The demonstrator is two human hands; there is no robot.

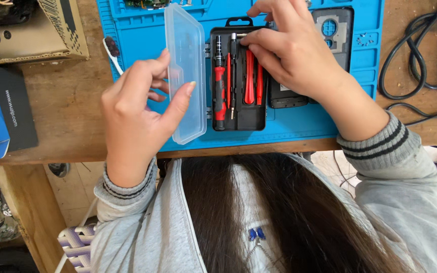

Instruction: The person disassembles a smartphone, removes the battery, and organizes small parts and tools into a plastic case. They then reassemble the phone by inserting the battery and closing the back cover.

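Below us, a black tool case lies open on a blue work mat spread over the wooden tabletop. Its clear plastic lid stands swung out to the left. Inside we see a red-and-black screwdriver, a slim metal tool beside it, and red pry tools in moulded slots. Our right hand is curled, fingertips pressed onto the tops of the tools at the upper part of the case; whether it grips one we cannot tell. Our left hand is loosely open, thumb and forefinger at the lid's edge, pinching nothing firmly. A dark phone body lies just right of the case.
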